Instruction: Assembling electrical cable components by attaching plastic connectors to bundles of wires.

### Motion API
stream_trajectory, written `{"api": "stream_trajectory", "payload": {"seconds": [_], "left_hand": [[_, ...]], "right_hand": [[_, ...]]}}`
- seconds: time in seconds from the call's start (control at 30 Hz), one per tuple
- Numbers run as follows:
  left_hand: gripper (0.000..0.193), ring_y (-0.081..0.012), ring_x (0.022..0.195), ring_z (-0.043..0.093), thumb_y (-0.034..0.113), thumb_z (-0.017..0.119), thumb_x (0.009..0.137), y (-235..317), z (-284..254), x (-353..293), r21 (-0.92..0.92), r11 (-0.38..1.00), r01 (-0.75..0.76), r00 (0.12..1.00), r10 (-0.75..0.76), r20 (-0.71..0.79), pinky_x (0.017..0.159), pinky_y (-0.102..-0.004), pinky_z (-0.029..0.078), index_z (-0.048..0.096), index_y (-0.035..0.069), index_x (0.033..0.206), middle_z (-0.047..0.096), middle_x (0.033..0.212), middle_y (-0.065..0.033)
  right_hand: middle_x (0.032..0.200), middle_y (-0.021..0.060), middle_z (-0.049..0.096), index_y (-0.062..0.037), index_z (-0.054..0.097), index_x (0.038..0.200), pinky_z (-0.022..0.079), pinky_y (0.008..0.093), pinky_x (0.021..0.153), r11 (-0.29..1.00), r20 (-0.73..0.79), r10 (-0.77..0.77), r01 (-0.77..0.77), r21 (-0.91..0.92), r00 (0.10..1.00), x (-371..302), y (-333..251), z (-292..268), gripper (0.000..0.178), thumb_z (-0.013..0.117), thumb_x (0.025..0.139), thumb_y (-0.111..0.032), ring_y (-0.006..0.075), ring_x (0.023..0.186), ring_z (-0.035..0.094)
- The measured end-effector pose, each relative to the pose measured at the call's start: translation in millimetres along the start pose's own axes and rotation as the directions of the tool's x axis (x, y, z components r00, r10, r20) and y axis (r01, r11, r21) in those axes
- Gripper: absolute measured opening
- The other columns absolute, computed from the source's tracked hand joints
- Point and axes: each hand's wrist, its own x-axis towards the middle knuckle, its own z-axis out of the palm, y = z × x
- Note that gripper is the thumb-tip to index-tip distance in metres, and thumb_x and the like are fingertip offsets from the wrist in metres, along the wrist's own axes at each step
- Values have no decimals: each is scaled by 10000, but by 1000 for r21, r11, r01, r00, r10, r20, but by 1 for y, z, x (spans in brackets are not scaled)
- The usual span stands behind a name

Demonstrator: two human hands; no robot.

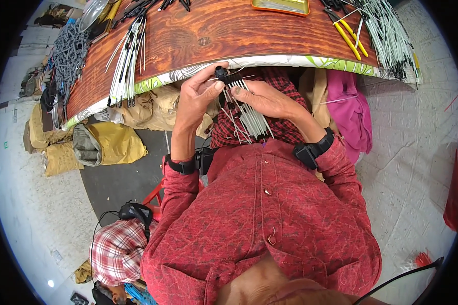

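Observation:
My left hand (197, 95) pinches a small black round fitting (221, 72) between thumb and fingers, just in front of the table edge. Thin white rods with black joints, like umbrella ribs (253, 121), hang from beside the fitting toward my lap. My right hand (265, 99) is closed on the upper part of these ribs, its thumb pressed near their top. Both hands are close together, nearly meeting at the fitting. The fingertips behind the ribs are hidden.
On the wooden table (183, 38) lie another rib bundle (129, 63), yellow-handled pliers (348, 35), an orange tray (281, 6) and a pile of white rods (387, 33). Grey parts (70, 51) heap at the left. A person in a plaid shirt (118, 249) is at lower left.

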Motion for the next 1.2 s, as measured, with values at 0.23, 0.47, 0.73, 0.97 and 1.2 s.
{"api": "stream_trajectory", "payload": {"seconds": [0.23,0.47,0.73,0.97,1.2], "left_hand": [[466,-164,1088,617,142,730,879,15,-3,5,4,999,-45,995,45,85,986,-304,460,592,-24,1293,649,1218,-94],[492,-176,1118,601,186,753,848,13,-12,2,33,998,-57,986,51,157,1012,-317,445,611,-25,1270,643,1211,-85],[502,-182,1113,604,208,765,836,18,-23,8,58,992,-114,964,96,249,1002,-312,455,622,-33,1252,647,1168,-71],[500,-165,1045,637,134,784,814,26,-23,14,-77,994,-72,974,87,208,950,-288,487,619,-43,1251,666,1145,-94],[456,-151,1016,646,73,770,814,8,-30,6,-21,1000,17,984,-13,178,925,-278,499,628,-44,1231,676,1150,-119]], "right_hand": [[812,92,562,1,548,1013,442,375,755,997,6,-29,28,72,1000,0,-8,-3,545,401,1024,-523,211,793,509],[833,83,595,21,565,1006,457,374,747,998,25,-52,51,30,998,-2,-10,0,581,420,1015,-542,194,799,538],[808,92,604,28,573,991,479,364,726,997,124,-68,63,43,990,1,-19,-3,597,422,1013,-548,187,758,570],[798,119,635,10,585,989,503,387,705,983,-2,-182,182,-40,983,6,-38,-3,570,403,1023,-529,236,736,641],[785,141,648,-3,586,992,510,392,705,988,103,-146,150,-41,984,3,-11,2,554,365,1036,-509,284,777,677]]}}
